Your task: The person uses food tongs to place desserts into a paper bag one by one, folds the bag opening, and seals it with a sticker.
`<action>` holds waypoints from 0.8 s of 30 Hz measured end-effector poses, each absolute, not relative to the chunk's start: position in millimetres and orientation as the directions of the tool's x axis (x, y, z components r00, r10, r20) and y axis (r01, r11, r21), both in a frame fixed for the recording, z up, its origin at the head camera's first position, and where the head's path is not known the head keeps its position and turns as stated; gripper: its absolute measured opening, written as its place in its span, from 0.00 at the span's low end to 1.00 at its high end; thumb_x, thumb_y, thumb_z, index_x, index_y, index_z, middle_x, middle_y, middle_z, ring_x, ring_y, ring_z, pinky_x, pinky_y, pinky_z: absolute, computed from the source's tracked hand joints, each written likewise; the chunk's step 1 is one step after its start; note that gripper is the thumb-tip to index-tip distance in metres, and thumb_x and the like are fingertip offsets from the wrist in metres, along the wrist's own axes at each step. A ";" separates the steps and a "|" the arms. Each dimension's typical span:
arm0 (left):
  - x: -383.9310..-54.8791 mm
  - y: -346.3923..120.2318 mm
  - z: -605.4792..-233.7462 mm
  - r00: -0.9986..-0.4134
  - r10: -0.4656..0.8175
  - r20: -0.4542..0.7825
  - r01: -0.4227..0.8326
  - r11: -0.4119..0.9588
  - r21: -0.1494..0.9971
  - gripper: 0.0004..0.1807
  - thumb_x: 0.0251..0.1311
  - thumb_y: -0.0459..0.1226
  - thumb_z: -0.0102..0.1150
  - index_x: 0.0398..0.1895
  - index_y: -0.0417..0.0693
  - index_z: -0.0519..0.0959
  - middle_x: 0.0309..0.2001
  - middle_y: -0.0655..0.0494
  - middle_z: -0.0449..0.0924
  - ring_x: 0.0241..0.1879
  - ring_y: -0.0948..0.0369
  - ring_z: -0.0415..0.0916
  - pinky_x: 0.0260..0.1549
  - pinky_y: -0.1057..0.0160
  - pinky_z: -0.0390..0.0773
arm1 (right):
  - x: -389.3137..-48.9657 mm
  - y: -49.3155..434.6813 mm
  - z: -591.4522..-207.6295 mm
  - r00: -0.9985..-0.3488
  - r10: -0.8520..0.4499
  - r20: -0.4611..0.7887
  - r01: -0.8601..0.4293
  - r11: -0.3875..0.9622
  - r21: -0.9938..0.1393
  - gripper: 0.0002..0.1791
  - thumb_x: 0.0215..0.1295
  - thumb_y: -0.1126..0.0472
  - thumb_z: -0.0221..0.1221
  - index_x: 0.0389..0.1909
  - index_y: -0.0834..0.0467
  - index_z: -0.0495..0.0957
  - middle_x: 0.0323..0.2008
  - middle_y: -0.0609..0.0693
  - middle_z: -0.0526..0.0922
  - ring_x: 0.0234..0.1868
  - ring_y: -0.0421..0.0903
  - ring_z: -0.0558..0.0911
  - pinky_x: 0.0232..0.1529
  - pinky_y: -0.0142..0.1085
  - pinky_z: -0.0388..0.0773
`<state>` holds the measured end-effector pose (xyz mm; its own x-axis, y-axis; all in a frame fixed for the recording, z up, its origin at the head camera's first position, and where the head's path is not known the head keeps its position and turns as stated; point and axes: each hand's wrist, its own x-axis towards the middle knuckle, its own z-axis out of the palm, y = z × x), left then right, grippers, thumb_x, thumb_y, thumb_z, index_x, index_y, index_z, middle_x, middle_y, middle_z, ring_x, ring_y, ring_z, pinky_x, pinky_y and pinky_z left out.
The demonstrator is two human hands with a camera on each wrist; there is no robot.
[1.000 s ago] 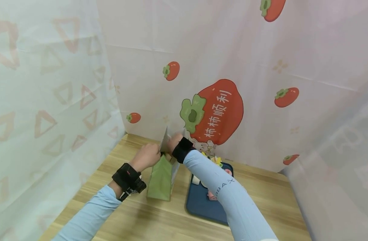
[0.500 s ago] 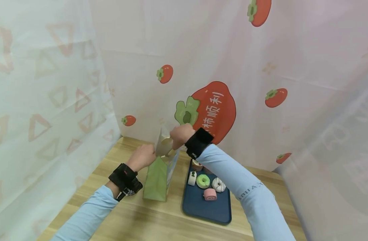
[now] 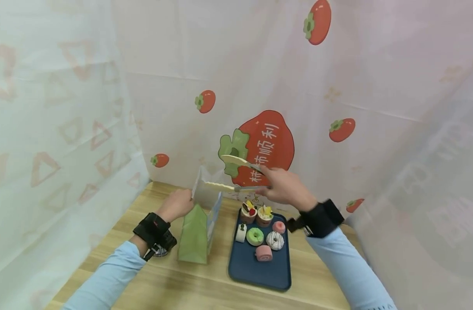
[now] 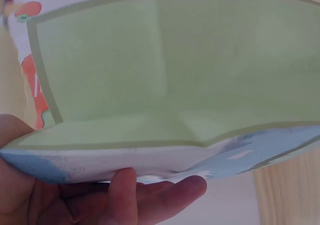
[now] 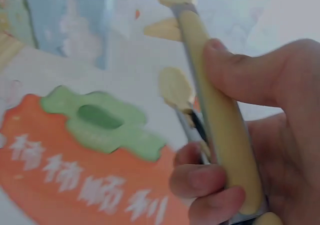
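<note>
My left hand (image 3: 177, 204) grips the top edge of a green paper bag (image 3: 193, 239) standing upright on the table. In the left wrist view the bag's mouth gapes, showing a pale green inside (image 4: 110, 70), and the fingers (image 4: 122, 197) lie along its outer side. My right hand (image 3: 284, 185) holds a pair of tongs (image 5: 220, 120) with cream-coloured tips, raised to the right of the bag's mouth and above the tray. The two tong arms are spread apart, nothing between the tips. On the navy tray (image 3: 255, 275) sit a green doughnut (image 3: 255, 236) and a white striped doughnut (image 3: 275, 240).
Also on the tray are two cupcakes, one of them a cupcake with a red berry (image 3: 248, 212), a pink roll (image 3: 264, 253), a small pink ring (image 3: 279, 227) and a white cake piece (image 3: 241, 233). A printed curtain (image 3: 174, 116) closes off the wooden table (image 3: 205, 288) behind.
My right hand has drawn back from the bag's mouth to the right with the tongs, whose arms now show spread. The tray's sweets have come into view. My left hand keeps its grip on the bag.
</note>
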<state>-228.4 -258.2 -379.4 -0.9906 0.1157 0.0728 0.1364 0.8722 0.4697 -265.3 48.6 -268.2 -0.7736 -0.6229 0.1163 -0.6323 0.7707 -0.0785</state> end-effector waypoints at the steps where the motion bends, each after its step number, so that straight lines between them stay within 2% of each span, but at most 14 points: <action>1: -228.8 -258.1 -379.0 -0.990 0.119 0.074 0.140 0.870 0.473 0.09 0.64 0.30 0.47 0.28 0.39 0.76 0.22 0.52 0.70 0.21 0.58 0.67 0.21 0.63 0.65 | -262.2 61.4 -274.6 -0.771 -0.619 0.150 -0.635 0.764 -0.116 0.37 0.61 0.49 0.67 0.68 0.58 0.68 0.36 0.52 0.82 0.31 0.45 0.77 0.31 0.36 0.73; 5: -229.2 -257.3 -378.5 -0.989 0.120 0.086 0.147 0.865 0.481 0.09 0.63 0.30 0.47 0.26 0.40 0.76 0.21 0.52 0.71 0.21 0.58 0.67 0.20 0.63 0.65 | -245.0 110.6 -305.4 -0.793 -0.559 0.241 -0.606 0.765 -0.218 0.33 0.59 0.55 0.69 0.63 0.61 0.71 0.24 0.48 0.73 0.22 0.41 0.67 0.24 0.32 0.62; 6: -228.9 -257.0 -378.4 -0.989 0.120 0.089 0.148 0.865 0.480 0.10 0.63 0.30 0.47 0.26 0.41 0.76 0.21 0.53 0.71 0.21 0.58 0.67 0.20 0.63 0.65 | -239.3 122.2 -314.5 -0.810 -0.534 0.242 -0.583 0.779 -0.231 0.32 0.59 0.55 0.69 0.63 0.61 0.71 0.23 0.47 0.69 0.21 0.41 0.65 0.23 0.32 0.60; 8: -227.8 -255.8 -377.4 -0.989 0.120 0.088 0.147 0.866 0.478 0.10 0.62 0.30 0.47 0.24 0.42 0.75 0.21 0.53 0.70 0.21 0.58 0.67 0.20 0.63 0.64 | -227.4 142.8 -333.3 -0.843 -0.487 0.228 -0.534 0.807 -0.251 0.31 0.60 0.55 0.69 0.62 0.61 0.72 0.22 0.46 0.68 0.20 0.40 0.64 0.22 0.31 0.59; 12: -225.7 -254.6 -376.1 -0.990 0.122 0.075 0.143 0.872 0.468 0.11 0.62 0.30 0.47 0.21 0.43 0.72 0.20 0.54 0.67 0.20 0.58 0.66 0.21 0.63 0.64 | -204.6 171.8 -374.4 -0.912 -0.394 0.116 -0.410 0.864 -0.290 0.32 0.58 0.53 0.70 0.61 0.60 0.74 0.21 0.44 0.68 0.19 0.38 0.63 0.20 0.30 0.57; 15: -226.0 -253.9 -375.2 -0.990 0.127 0.066 0.143 0.874 0.464 0.11 0.62 0.30 0.47 0.22 0.43 0.73 0.20 0.54 0.67 0.21 0.58 0.66 0.21 0.63 0.64 | -191.9 186.2 -404.7 -0.936 -0.352 0.012 -0.338 0.888 -0.311 0.33 0.56 0.51 0.70 0.61 0.60 0.74 0.20 0.43 0.68 0.18 0.38 0.63 0.21 0.30 0.57; 24: -230.7 -255.3 -372.7 -0.989 0.133 0.060 0.146 0.881 0.450 0.08 0.60 0.30 0.45 0.27 0.40 0.75 0.25 0.50 0.73 0.24 0.56 0.68 0.23 0.61 0.66 | -180.3 214.8 -472.6 -0.914 -0.372 -0.162 -0.296 0.884 -0.361 0.30 0.56 0.48 0.69 0.57 0.59 0.77 0.21 0.44 0.72 0.18 0.39 0.65 0.20 0.32 0.58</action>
<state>-230.7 -255.3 -372.7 -0.9893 0.1332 0.0602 0.1460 0.8810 0.4500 -180.3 214.8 -472.6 -0.9139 -0.3722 -0.1621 -0.2961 0.8843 -0.3610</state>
